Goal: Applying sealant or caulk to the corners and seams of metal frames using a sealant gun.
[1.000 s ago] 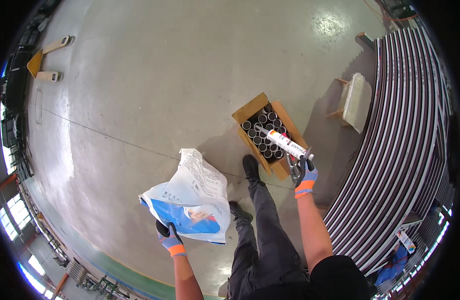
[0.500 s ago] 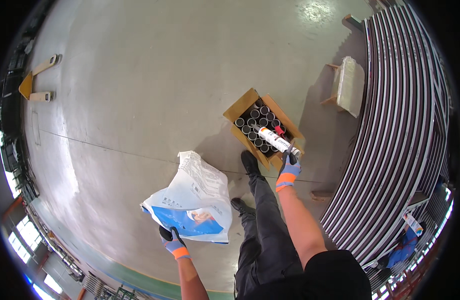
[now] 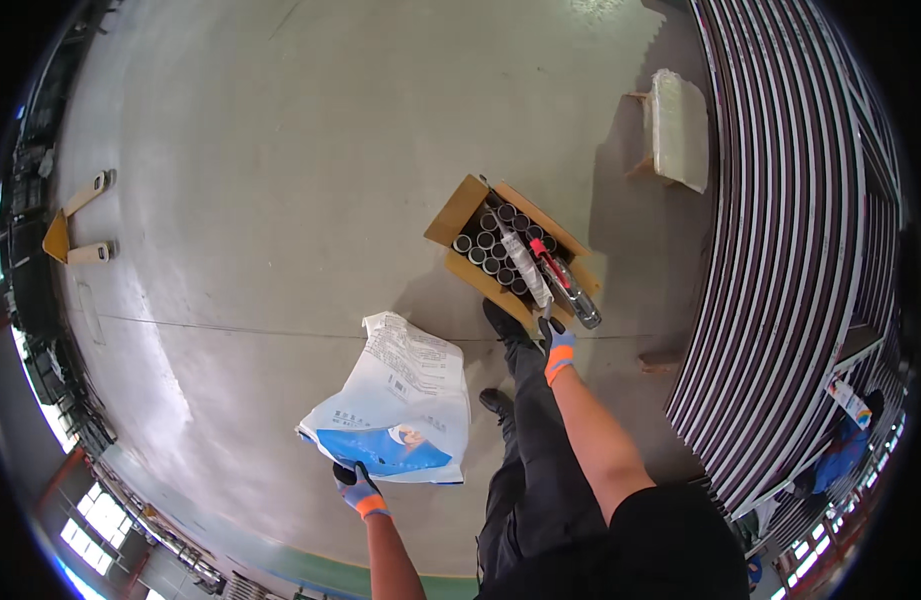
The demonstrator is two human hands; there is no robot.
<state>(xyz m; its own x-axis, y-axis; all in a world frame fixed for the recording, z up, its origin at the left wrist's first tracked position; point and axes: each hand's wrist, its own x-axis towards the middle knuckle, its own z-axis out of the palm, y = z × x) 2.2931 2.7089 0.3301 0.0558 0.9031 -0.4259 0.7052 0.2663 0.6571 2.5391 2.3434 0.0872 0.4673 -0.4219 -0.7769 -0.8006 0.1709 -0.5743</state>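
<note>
My left hand (image 3: 356,486) is closed on the near edge of a white and blue plastic bag (image 3: 400,390), which hangs in front of it, its printed side up. My right hand (image 3: 556,340) is closed at the near end of a white sealant cartridge (image 3: 526,268), whose nozzle points far left over an open cardboard box (image 3: 450,213). Upright in the box stand several dark tubes with pale round rims (image 3: 477,255). A caulking gun with red parts and a clear barrel (image 3: 572,295) lies slantwise across the box, right of the cartridge.
My feet (image 3: 502,318) are just nearside of the box. A long stack of striped metal profiles (image 3: 780,250) runs along the right. A wrapped block (image 3: 678,130) stands beside it. Yellowish forks (image 3: 90,252) lie far left. A person in blue (image 3: 838,455) is at the right.
My right hand has moved left and nearer with the cartridge, which has turned steeper. More of the caulking gun now shows. The bag stays in my left hand, slightly shifted.
</note>
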